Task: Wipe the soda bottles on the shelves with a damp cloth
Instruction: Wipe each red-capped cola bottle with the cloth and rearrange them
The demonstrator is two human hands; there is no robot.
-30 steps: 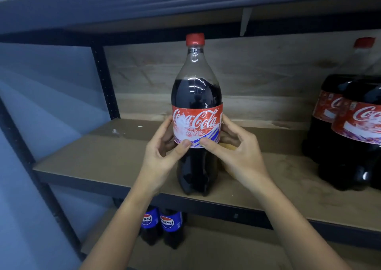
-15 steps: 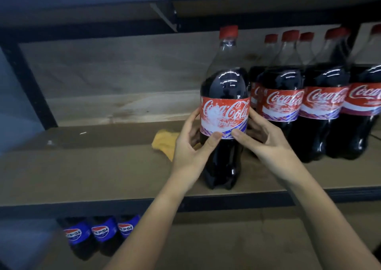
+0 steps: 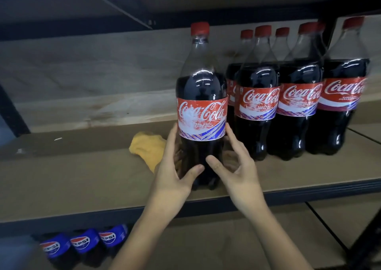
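Note:
A Coca-Cola bottle (image 3: pixel 203 96) with a red cap and a scuffed red label stands upright near the front of the brown shelf (image 3: pixel 72 179). My left hand (image 3: pixel 173 174) grips its lower left side, thumb across the dark front below the label. My right hand (image 3: pixel 237 170) holds the lower right side, with the thumb on the front and the index finger up along the label's edge. A crumpled yellow cloth (image 3: pixel 149 150) lies on the shelf just left of the bottle, behind my left hand; neither hand touches it.
Several more Coca-Cola bottles (image 3: pixel 299 96) stand in a tight group directly right of the held one. Pepsi bottles (image 3: pixel 82 243) lie on the lower shelf at bottom left. A dark steel upright (image 3: pixel 12 113) frames the left; another shelf hangs overhead.
The bottle has travelled right along the shelf to beside the other Coca-Cola bottles. Both hands slid down from the label to the dark body below it. The cloth came into view.

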